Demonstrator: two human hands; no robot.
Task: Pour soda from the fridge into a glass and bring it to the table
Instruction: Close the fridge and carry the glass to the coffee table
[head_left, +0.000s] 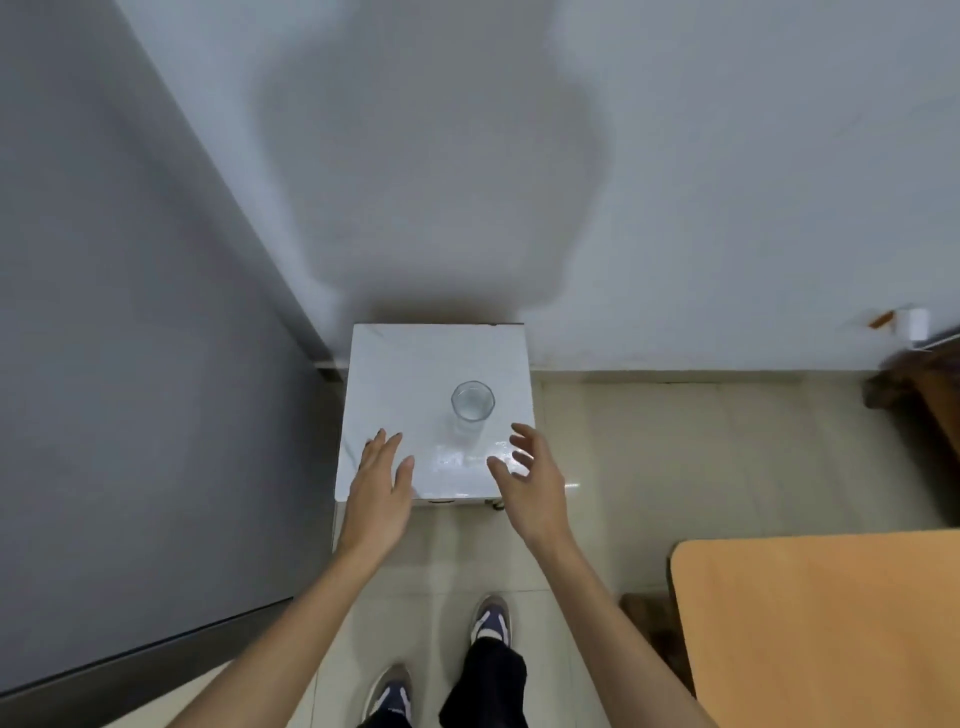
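Note:
A clear glass (471, 408) stands upright on a small white marble-topped stand (400, 364), right of its middle; it looks to hold clear liquid, though I cannot be sure. My left hand (382, 478) hovers flat over the stand's front left part, fingers apart, holding nothing. My right hand (530, 475) is just in front of and right of the glass, fingers curled and spread, not touching it. A tall grey fridge (130, 338) fills the left side, its door shut. No soda bottle is in view.
An orange-brown table (821, 629) sits at the lower right, with a dark chair part (914, 400) at the right edge. A white wall rises behind the stand. Beige floor tiles and my two shoes (441, 654) show below.

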